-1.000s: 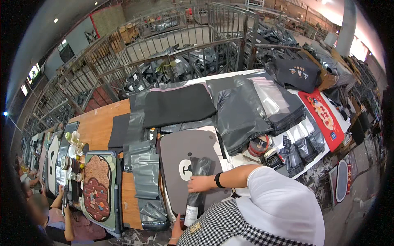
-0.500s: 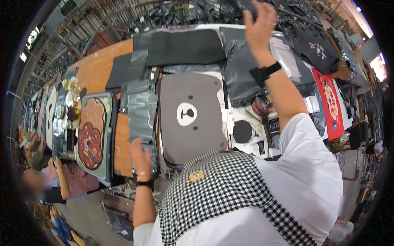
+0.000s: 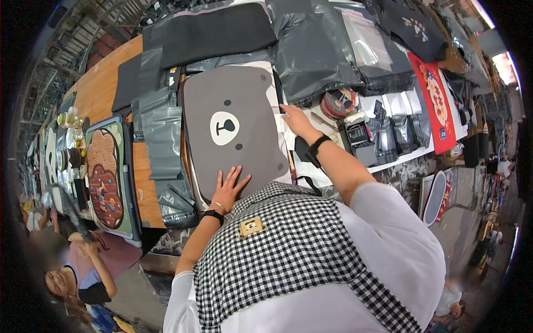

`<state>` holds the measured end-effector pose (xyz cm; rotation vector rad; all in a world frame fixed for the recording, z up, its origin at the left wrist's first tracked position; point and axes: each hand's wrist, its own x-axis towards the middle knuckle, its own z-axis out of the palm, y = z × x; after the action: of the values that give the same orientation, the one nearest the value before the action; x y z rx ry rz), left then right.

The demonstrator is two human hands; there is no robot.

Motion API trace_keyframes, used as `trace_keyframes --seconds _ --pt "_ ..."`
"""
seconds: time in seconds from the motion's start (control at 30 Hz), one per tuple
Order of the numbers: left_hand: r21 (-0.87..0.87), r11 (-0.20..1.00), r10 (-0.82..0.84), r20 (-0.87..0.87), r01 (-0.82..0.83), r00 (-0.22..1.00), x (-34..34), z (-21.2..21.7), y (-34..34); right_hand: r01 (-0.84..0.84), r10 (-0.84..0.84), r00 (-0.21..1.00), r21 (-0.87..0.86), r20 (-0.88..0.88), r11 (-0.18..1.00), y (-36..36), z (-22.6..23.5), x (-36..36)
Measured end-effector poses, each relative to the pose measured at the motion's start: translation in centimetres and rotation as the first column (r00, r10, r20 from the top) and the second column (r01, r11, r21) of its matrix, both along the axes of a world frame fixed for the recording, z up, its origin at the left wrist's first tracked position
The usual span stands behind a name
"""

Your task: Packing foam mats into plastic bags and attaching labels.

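A grey mat printed with a white-muzzled bear face lies on top of a stack before me; light-coloured edges show beneath it. My left hand rests flat on its near edge, fingers spread, holding nothing. At the stack's right side, my right hand touches the edge with its fingers stretched out and apart. Close by that hand are a roll of tape, reddish at its rim, and a small black box.
Grey plastic bags lie left of the stack; a black folded sheet and more grey bags lie beyond. A red printed mat is at the right. Farther left, a brown-and-green mat lies near another person.
My right hand has come down from high above the far bags to the stack's right edge. My left hand has moved right and down onto the grey mat.
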<state>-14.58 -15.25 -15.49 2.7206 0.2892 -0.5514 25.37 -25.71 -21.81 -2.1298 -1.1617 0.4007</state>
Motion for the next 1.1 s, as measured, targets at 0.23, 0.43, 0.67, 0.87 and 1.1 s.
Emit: trace_keyframes --seconds 0.23,0.43,0.67,0.87,1.1 --pt "0.026 0.999 0.024 0.140 -0.028 0.990 -0.2 -0.7 -0.6 0.160 -0.155 0.986 -0.087 0.058 0.983 -1.3 1.6 -1.6" --pt "-0.019 0.997 0.078 0.246 -0.076 0.966 -1.9 -1.3 0.4 0.501 -0.592 0.704 -0.318 -0.393 0.805 -14.7 -1.6 -3.5" --pt "-0.006 0.997 0.080 0.237 -0.081 0.968 -3.1 -1.7 1.8 0.482 -0.353 0.768 -0.120 0.534 0.868 -24.8 5.6 -0.3" --pt "0.006 0.998 0.062 0.226 -0.065 0.972 -2.4 -1.3 2.2 0.437 0.095 0.599 -0.424 0.795 0.793 -29.2 6.5 4.9" --pt "-0.055 0.994 0.106 0.211 -0.096 0.972 -1.8 -0.1 2.2 0.174 0.351 0.720 -0.646 0.598 0.743 -28.0 9.7 6.3"
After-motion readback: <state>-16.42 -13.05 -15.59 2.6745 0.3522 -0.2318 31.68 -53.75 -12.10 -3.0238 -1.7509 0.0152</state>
